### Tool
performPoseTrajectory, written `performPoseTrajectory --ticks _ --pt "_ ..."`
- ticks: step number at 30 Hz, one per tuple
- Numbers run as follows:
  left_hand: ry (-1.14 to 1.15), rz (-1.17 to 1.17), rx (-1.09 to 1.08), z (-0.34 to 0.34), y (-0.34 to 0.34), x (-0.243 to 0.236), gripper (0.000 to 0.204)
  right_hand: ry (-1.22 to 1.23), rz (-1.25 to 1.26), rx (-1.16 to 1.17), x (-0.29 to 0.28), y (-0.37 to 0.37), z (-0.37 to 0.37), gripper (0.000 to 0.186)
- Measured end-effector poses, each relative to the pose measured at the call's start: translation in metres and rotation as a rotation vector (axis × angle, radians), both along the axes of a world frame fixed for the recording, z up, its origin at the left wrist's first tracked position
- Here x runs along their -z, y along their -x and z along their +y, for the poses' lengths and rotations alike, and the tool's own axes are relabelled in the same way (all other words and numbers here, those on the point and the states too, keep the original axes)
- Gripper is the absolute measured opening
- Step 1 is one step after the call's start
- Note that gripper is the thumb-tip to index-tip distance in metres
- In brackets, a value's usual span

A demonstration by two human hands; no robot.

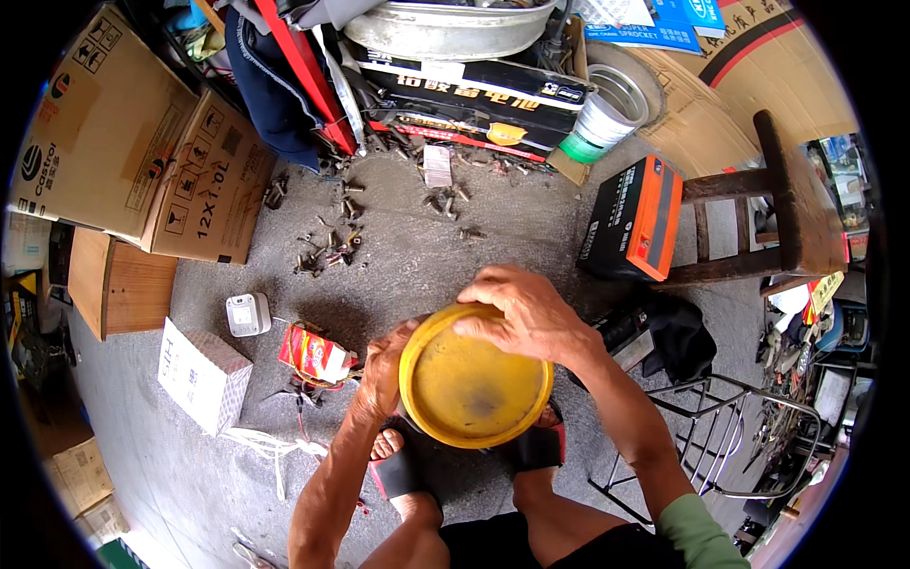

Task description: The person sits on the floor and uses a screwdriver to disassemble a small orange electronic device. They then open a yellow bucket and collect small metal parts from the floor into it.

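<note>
Between my two hands is a yellow round lid (474, 389) with a raised rim and a dark smudge on its top. It is held above my feet, and whatever lies beneath it is hidden. My left hand (383, 368) grips its left side, fingers wrapped around the edge. Over the far right rim curls my right hand (521, 318), with one digit lying across the lid's top. Loose bolts (332, 251) are scattered in small heaps on the grey floor beyond the lid.
To the left are a white box (204, 379), a white square device (248, 314), a red packet (316, 356) and large cartons (213, 180). A black-and-orange box (632, 218), a wooden stool (806, 209) and a black metal rack (720, 436) stand on the right. A tin (607, 109) is beyond.
</note>
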State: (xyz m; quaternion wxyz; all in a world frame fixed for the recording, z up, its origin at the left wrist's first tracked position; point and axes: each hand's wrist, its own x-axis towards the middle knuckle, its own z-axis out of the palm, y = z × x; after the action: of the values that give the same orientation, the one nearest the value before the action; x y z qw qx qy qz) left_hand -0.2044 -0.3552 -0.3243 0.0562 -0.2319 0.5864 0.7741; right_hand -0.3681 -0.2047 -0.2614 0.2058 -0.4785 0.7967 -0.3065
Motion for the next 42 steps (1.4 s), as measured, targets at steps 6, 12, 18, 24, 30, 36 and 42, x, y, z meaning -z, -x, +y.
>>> performPoseTrajectory --ticks 6,12,18,24,30,36,42 --pt "-0.065 -0.12 -0.011 0.014 -0.036 -0.002 0.029 -0.159 0.011 -0.26 -0.013 -0.023 0.008 0.027" --pt "-0.143 -0.127 0.003 0.018 -0.005 -0.017 0.028 -0.133 -0.064 -0.213 -0.018 -0.035 0.013 0.025" --pt "-0.147 -0.203 0.128 0.021 0.011 -0.015 0.031 -0.163 -0.357 -0.113 -0.009 -0.027 0.018 0.029" --pt "-0.239 -0.144 0.083 0.03 0.015 -0.026 0.034 -0.14 -0.324 -0.056 -0.021 -0.039 0.029 0.029" --pt "0.022 -0.234 0.24 0.02 0.011 -0.01 0.031 -0.158 -0.288 -0.083 -0.023 -0.034 0.03 0.031" --pt "0.66 0.126 0.129 0.041 -0.013 -0.059 0.037 -0.242 -0.277 -0.062 -0.023 -0.032 0.035 0.033" --pt "0.747 0.186 0.142 0.038 -0.004 -0.06 0.037 -0.232 -0.228 -0.013 -0.023 -0.033 0.034 0.033"
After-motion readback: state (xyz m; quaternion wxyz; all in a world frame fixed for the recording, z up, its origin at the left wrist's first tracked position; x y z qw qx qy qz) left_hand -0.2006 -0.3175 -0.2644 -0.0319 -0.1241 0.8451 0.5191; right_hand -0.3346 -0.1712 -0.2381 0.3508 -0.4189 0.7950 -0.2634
